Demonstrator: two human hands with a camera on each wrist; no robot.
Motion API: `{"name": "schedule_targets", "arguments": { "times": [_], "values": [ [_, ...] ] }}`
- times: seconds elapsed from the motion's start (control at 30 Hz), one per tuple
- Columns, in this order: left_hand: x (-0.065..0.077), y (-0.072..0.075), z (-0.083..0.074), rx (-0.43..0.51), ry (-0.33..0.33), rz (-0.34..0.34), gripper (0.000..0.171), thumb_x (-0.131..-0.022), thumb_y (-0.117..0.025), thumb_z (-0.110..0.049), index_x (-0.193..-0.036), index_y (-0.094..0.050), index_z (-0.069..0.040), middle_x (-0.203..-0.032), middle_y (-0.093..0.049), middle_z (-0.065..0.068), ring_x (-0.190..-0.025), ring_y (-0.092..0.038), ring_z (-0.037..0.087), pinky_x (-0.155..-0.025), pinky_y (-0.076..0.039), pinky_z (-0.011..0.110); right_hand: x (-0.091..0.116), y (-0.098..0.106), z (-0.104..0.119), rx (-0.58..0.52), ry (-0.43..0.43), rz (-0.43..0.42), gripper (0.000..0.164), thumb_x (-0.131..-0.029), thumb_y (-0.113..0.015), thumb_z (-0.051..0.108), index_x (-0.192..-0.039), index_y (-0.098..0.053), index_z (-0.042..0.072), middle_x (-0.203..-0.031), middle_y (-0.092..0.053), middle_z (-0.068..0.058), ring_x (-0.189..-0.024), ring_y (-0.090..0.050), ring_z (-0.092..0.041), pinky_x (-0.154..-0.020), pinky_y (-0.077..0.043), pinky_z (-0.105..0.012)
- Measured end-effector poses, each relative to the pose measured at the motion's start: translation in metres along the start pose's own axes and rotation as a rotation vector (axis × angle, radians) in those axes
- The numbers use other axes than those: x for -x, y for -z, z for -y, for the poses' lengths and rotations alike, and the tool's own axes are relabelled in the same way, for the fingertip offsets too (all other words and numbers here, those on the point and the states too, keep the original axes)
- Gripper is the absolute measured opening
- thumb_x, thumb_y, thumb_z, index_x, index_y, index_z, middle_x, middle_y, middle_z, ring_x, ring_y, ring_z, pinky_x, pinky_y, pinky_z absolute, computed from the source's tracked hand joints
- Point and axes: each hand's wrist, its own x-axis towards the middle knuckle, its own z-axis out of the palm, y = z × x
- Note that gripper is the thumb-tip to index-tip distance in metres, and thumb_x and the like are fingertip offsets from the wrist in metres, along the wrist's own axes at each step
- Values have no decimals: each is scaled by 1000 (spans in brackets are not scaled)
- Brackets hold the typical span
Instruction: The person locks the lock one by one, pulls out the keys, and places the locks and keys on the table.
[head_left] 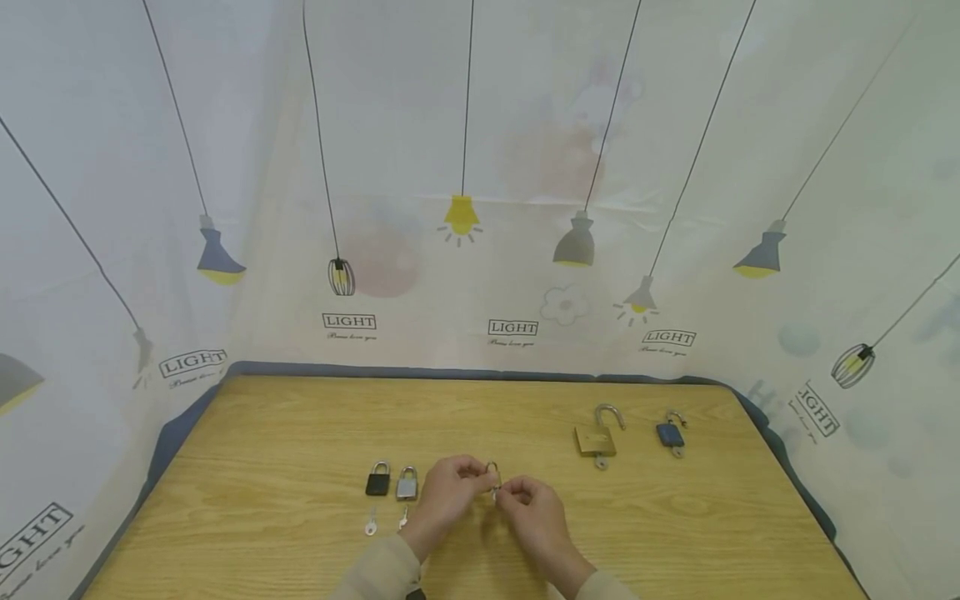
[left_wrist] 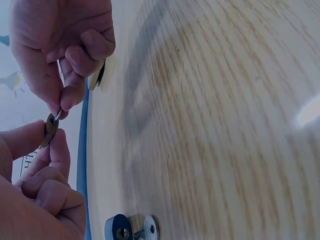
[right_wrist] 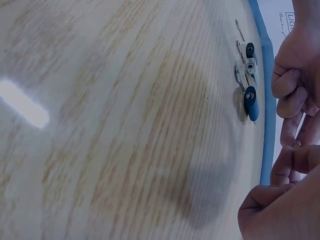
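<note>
In the head view my left hand (head_left: 448,493) holds a small padlock (head_left: 492,469), its curved shackle pointing up. Its body looks brass-coloured in the left wrist view, where my left thumb and fingers pinch the padlock (left_wrist: 50,131). My right hand (head_left: 537,510) pinches a small key (left_wrist: 58,114) at the lock's keyhole end; how deep it sits cannot be told. Both hands are raised above the table. In the right wrist view my right hand (right_wrist: 285,197) covers most of the lock and key, with my left hand (right_wrist: 296,90) beyond.
Left on the wooden table (head_left: 255,467) stand a black padlock (head_left: 378,480) and a silver padlock (head_left: 407,485), keys before them. A blue padlock (right_wrist: 251,103) is beside them. To the right lie a brass padlock (head_left: 595,441) and another blue padlock (head_left: 670,434), shackles open, keys inserted.
</note>
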Motion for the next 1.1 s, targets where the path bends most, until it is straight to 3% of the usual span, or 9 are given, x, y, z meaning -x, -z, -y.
{"name": "schedule_targets", "arguments": {
  "times": [0.27,0.6,0.87,1.1],
  "values": [
    [-1,2,0,-10,-1,-19,18,-84,-71,-30,-90,-68,-14,-96,-65,1,-90,-56,18,-77,-48,37,4,0,1,34,16,42,13,-87,-64,19,-94,-64,8,-90,-61,-2,-87,-53,-18,-75,-45,-36],
    [-3,7,0,-39,8,-27,19,-84,-71,-31,-91,-68,-14,-91,-65,0,-87,-55,18,-75,-46,37,7,1,-2,68,45,80,12,-86,-64,17,-93,-64,7,-85,-64,-1,-80,-55,-16,-73,-46,-33],
    [-6,17,-2,-182,8,-62,19,-83,-71,-34,-91,-70,-17,-94,-67,-2,-85,-56,17,-73,-47,37,7,4,-3,141,72,35,9,-86,-66,18,-89,-65,9,-82,-63,0,-74,-55,-15,-66,-45,-31],
    [-4,26,-3,-354,-24,-73,17,-83,-71,-32,-88,-72,-15,-90,-68,0,-70,-57,16,-62,-47,33,7,6,-4,198,117,15,6,-84,-66,17,-86,-65,11,-79,-61,1,-71,-53,-14,-62,-45,-29]
  ]
}}
